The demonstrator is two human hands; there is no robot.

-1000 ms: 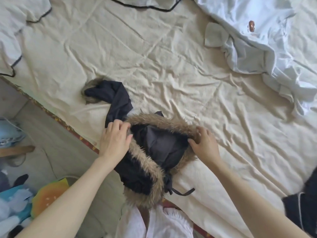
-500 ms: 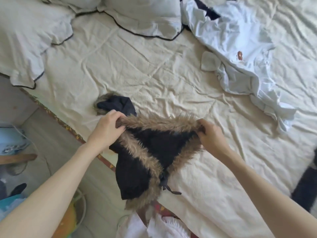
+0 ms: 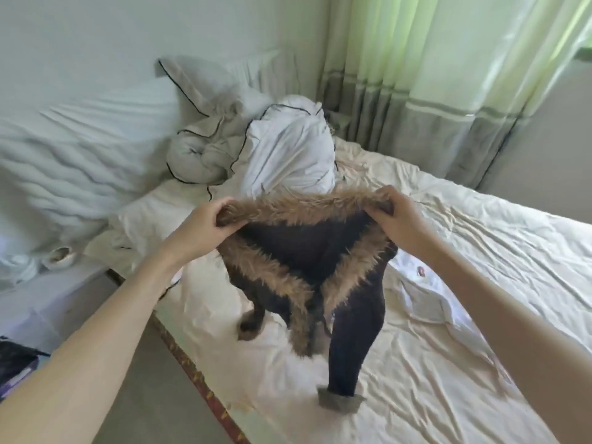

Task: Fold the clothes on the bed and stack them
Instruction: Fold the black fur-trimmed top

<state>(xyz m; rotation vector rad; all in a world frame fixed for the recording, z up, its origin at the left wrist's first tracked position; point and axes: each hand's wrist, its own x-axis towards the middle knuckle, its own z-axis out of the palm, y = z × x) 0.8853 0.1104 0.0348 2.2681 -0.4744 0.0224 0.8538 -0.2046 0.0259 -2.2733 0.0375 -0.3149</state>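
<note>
You hold a dark fur-trimmed jacket up over the bed.
Your left hand and right hand each pinch its brown trim; it was bunched lower half a second ago, and now its sleeves hang free.

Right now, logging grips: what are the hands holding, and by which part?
Both hands, left and right, hold the dark fur-trimmed jacket by its fur-edged hood rim.

Fur-trimmed jacket, perhaps hooded, between hands

Soft daylight glows through the green curtain at upper right, washing my view pale. Away from the curtain the picture dims. Everything is slightly blurred, and my forearms bulge at the lower edges.
</note>
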